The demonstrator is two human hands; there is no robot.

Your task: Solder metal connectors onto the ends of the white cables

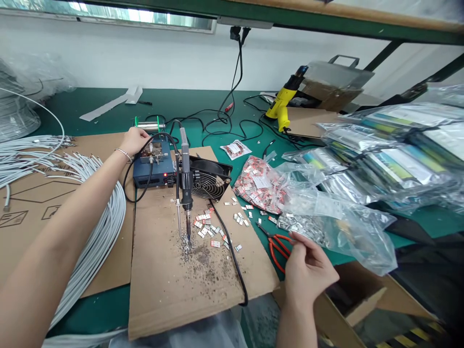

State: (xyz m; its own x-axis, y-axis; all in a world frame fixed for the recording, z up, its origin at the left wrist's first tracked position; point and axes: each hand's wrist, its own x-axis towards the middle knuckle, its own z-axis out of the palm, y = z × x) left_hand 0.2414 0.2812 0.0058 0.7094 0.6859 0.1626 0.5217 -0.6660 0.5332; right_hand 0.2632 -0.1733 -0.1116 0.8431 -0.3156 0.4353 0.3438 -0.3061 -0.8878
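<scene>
My left hand reaches to the top of a blue soldering station with a lit red lamp. Its fingers are pressed together beside the metal wire feeder, just below a solder spool with green ends; what they hold is hidden. A soldering iron stands tip down in a stand, over solder crumbs on cardboard. Close to the red-handled pliers, my right hand is closed, thumb and forefinger together by the handle ends. Whether anything is in its fingers cannot be made out.
White cables lie bundled at left. Small printed connectors lie scattered before a black fan. A bag of red-and-white parts, a clear bag of metal pieces, a yellow heat gun and wrapped packages occupy the right.
</scene>
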